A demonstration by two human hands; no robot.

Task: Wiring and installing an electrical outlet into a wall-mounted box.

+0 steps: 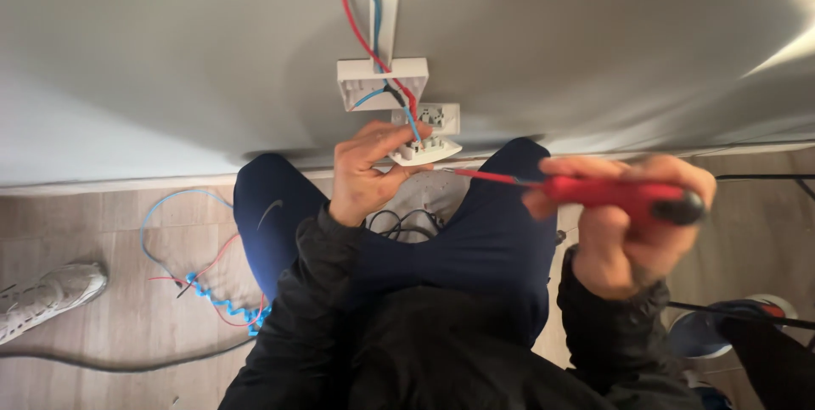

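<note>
Left hand [367,174] pinches the white plastic socket [424,145] just off the smooth grey wall [170,62], below the square white box [382,81]. Red and blue wires [356,11] run down into it. Right hand [624,227] is closed round the red screwdriver [594,191]; its glossy handle lies almost level, thin shaft pointing left, tip at the socket's edge. More wire [204,287] coils on the wood floor [85,223].

Wood-look floor [102,223], tangled blue and red wires [204,287], white shoe [47,295], black cable [110,366]
</note>
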